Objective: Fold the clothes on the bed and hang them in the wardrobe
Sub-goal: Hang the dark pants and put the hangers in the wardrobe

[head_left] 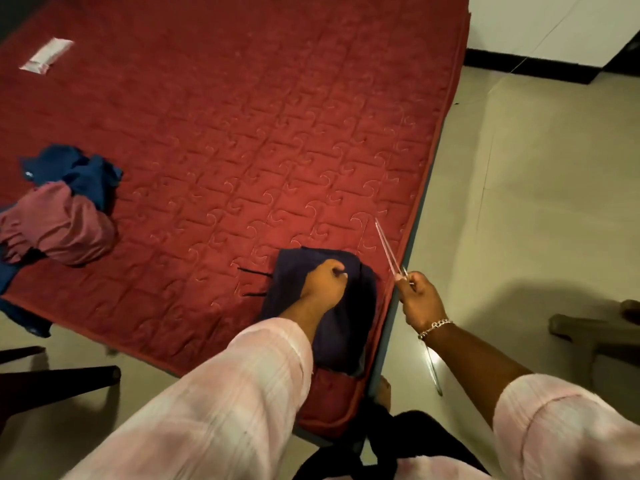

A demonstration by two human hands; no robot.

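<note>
A folded dark navy garment (360,306) with black drawstrings lies at the near right corner of the red quilted mattress (242,133). My left hand (323,280) rests on top of it with its fingers curled into the cloth. Just right of the bed's edge, my right hand (419,299) grips a thin clear plastic hanger (388,247); one part of it points up over the mattress and another hangs below my wrist. At the left edge lies a crumpled heap: a maroon garment (59,223) and a blue garment (76,171).
A small white and pink packet (46,55) lies at the far left of the mattress. Beige tiled floor (536,185) spreads to the right, with a plastic stool leg (595,334) at the right edge. Dark chair legs (59,375) stand at the lower left.
</note>
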